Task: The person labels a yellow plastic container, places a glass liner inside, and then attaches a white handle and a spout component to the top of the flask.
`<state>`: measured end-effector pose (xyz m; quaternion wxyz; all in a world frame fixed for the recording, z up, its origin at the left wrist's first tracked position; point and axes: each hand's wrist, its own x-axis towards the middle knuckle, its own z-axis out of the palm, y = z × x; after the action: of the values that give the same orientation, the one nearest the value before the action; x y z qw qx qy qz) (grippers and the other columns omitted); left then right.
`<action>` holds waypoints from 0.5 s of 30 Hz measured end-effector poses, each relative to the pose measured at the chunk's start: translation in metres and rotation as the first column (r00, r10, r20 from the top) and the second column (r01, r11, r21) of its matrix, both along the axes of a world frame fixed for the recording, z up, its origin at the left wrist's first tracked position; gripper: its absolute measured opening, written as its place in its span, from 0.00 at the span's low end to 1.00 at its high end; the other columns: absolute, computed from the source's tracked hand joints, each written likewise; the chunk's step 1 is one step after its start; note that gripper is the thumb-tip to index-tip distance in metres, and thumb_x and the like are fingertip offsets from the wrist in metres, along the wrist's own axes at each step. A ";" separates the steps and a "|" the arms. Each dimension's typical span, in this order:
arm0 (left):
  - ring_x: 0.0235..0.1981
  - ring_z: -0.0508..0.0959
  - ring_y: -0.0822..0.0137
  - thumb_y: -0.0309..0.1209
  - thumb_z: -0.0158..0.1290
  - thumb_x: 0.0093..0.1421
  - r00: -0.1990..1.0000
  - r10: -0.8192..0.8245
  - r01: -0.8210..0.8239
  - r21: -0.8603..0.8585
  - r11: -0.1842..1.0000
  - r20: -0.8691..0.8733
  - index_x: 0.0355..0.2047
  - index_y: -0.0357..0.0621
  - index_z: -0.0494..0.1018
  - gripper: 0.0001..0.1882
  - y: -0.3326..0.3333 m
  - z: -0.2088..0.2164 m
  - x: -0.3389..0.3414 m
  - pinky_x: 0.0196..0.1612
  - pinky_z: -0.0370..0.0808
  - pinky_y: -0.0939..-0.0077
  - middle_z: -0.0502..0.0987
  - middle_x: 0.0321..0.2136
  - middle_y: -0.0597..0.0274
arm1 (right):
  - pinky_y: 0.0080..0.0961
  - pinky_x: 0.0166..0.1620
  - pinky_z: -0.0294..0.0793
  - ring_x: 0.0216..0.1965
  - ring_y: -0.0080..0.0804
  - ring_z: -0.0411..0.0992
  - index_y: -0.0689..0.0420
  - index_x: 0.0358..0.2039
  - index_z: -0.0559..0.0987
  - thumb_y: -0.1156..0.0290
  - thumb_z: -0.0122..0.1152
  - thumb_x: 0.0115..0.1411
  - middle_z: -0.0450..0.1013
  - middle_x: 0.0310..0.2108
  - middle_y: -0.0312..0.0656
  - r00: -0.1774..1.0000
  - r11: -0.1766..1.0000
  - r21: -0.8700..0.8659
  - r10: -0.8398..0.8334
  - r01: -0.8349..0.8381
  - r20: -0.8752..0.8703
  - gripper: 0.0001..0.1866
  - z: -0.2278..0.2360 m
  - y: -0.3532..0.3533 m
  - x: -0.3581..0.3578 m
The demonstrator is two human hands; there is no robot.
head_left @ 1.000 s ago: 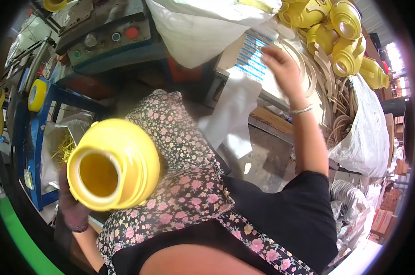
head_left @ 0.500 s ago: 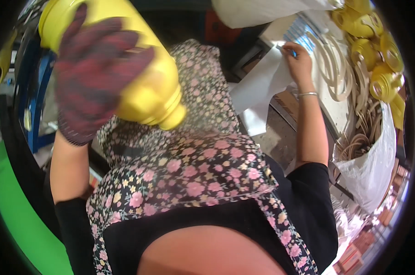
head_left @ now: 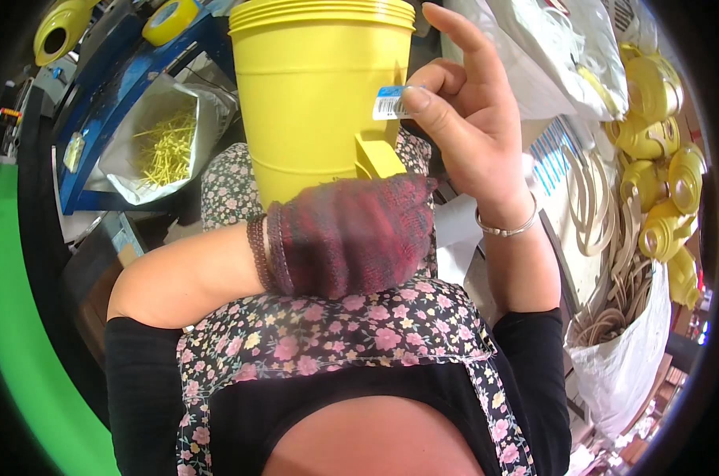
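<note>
A yellow plastic container stands before me with its ridged wide end up, leaning on my lap. My left hand, in a dark red knitted glove, wraps round the container's lower end and covers it; the fingertips curl out of sight. A small yellow tab sticks out from the wall just above the glove. My right hand is bare, with a bracelet at the wrist. Its thumb pinches a small white and blue barcode label, held against or just in front of the container's side; contact cannot be told.
At left, a white bag of yellow scraps lies by a blue frame, with a tape roll above. A label sheet and beige hoses lie at right, near several yellow plastic parts and a white sack.
My left hand has swung the container upright to the middle, its narrow neck now hidden. The right hand has left the label sheet and come inward with the label.
</note>
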<state>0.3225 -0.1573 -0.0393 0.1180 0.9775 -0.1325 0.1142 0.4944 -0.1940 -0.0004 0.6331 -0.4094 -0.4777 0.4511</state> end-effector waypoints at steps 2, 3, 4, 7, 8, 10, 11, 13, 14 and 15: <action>0.37 0.74 0.68 0.31 0.49 0.53 1.000 0.004 -0.004 0.003 1.000 -0.002 0.36 0.50 0.73 0.10 -0.001 -0.001 -0.007 0.54 0.71 0.65 0.73 0.30 0.70 | 0.18 0.36 0.71 0.28 0.19 0.69 0.59 0.63 0.59 0.78 0.62 0.56 0.70 0.25 0.34 0.969 0.996 0.059 -0.075 0.063 0.237 0.35 0.001 0.012 -0.013; 0.36 0.74 0.67 0.31 0.49 0.52 1.000 0.011 -0.011 0.003 1.000 -0.004 0.35 0.50 0.74 0.09 -0.002 -0.001 -0.011 0.53 0.72 0.64 0.73 0.30 0.71 | 0.18 0.33 0.71 0.25 0.18 0.69 0.58 0.61 0.63 0.78 0.63 0.55 0.70 0.23 0.32 0.930 0.991 0.097 -0.119 0.090 0.348 0.33 0.001 0.018 -0.018; 0.36 0.74 0.67 0.31 0.50 0.52 1.000 0.010 -0.010 0.008 1.000 -0.006 0.35 0.51 0.74 0.09 -0.002 0.001 -0.014 0.53 0.72 0.64 0.73 0.29 0.71 | 0.19 0.31 0.71 0.24 0.19 0.68 0.57 0.60 0.63 0.73 0.68 0.50 0.70 0.22 0.32 0.851 0.983 0.091 -0.181 0.156 0.494 0.37 0.002 0.023 -0.020; 0.35 0.74 0.67 0.31 0.50 0.50 0.999 0.041 -0.041 0.026 0.999 0.008 0.33 0.52 0.75 0.09 0.007 0.007 -0.029 0.52 0.72 0.63 0.74 0.28 0.72 | 0.22 0.28 0.71 0.22 0.22 0.69 0.57 0.60 0.64 0.67 0.73 0.45 0.69 0.20 0.34 0.715 0.959 0.090 -0.261 0.269 0.649 0.42 -0.014 0.050 -0.025; 0.34 0.74 0.67 0.31 0.50 0.50 0.999 0.048 -0.049 0.040 0.998 0.020 0.32 0.53 0.75 0.09 0.017 0.012 -0.034 0.52 0.72 0.63 0.74 0.28 0.72 | 0.22 0.28 0.71 0.21 0.22 0.68 0.61 0.60 0.62 0.65 0.74 0.45 0.69 0.19 0.34 0.771 0.947 0.011 -0.268 0.321 0.578 0.44 -0.032 0.066 -0.005; 0.33 0.74 0.66 0.31 0.51 0.49 0.979 0.176 -0.192 0.184 0.964 0.100 0.31 0.54 0.76 0.08 0.042 0.040 -0.055 0.51 0.73 0.62 0.74 0.27 0.73 | 0.21 0.28 0.71 0.21 0.21 0.67 0.66 0.62 0.59 0.66 0.72 0.48 0.67 0.18 0.32 0.768 0.920 -0.121 -0.234 0.374 0.596 0.44 -0.060 0.069 0.023; 0.33 0.74 0.66 0.32 0.51 0.48 0.948 0.257 -0.302 0.270 0.914 0.189 0.30 0.54 0.77 0.08 0.057 0.054 -0.068 0.51 0.73 0.62 0.74 0.27 0.73 | 0.23 0.33 0.74 0.26 0.23 0.70 0.65 0.63 0.57 0.66 0.71 0.48 0.70 0.26 0.37 0.862 0.948 -0.196 -0.128 0.252 0.491 0.46 -0.073 0.052 0.029; 0.33 0.75 0.65 0.29 0.54 0.45 0.756 0.471 -0.626 0.290 0.724 0.456 0.35 0.53 0.77 0.14 0.093 0.049 -0.099 0.48 0.73 0.63 0.76 0.29 0.71 | 0.32 0.50 0.72 0.47 0.34 0.71 0.59 0.65 0.56 0.65 0.72 0.46 0.65 0.54 0.51 0.820 0.980 -0.177 0.175 -0.092 0.545 0.48 -0.060 0.019 -0.001; 0.34 0.76 0.64 0.29 0.55 0.44 0.635 0.571 -0.741 0.201 0.640 0.520 0.38 0.52 0.77 0.17 0.110 0.048 -0.112 0.47 0.72 0.63 0.77 0.30 0.70 | 0.34 0.53 0.71 0.51 0.36 0.69 0.60 0.64 0.57 0.67 0.74 0.44 0.63 0.57 0.51 0.711 0.981 -0.148 0.192 -0.124 0.677 0.49 -0.043 0.011 -0.028; 0.35 0.76 0.62 0.28 0.57 0.42 0.526 0.712 -0.806 0.008 0.591 0.465 0.40 0.51 0.76 0.21 0.121 0.053 -0.120 0.47 0.72 0.63 0.77 0.31 0.69 | 0.35 0.55 0.70 0.56 0.38 0.67 0.60 0.63 0.58 0.69 0.76 0.42 0.61 0.60 0.52 0.582 0.979 -0.131 0.197 -0.154 0.789 0.49 -0.032 0.006 -0.049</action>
<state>0.2028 -0.0366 0.0136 -0.0851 0.8939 0.2757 0.3430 0.4455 -0.1883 -0.0320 0.2953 -0.5333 -0.7369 0.2922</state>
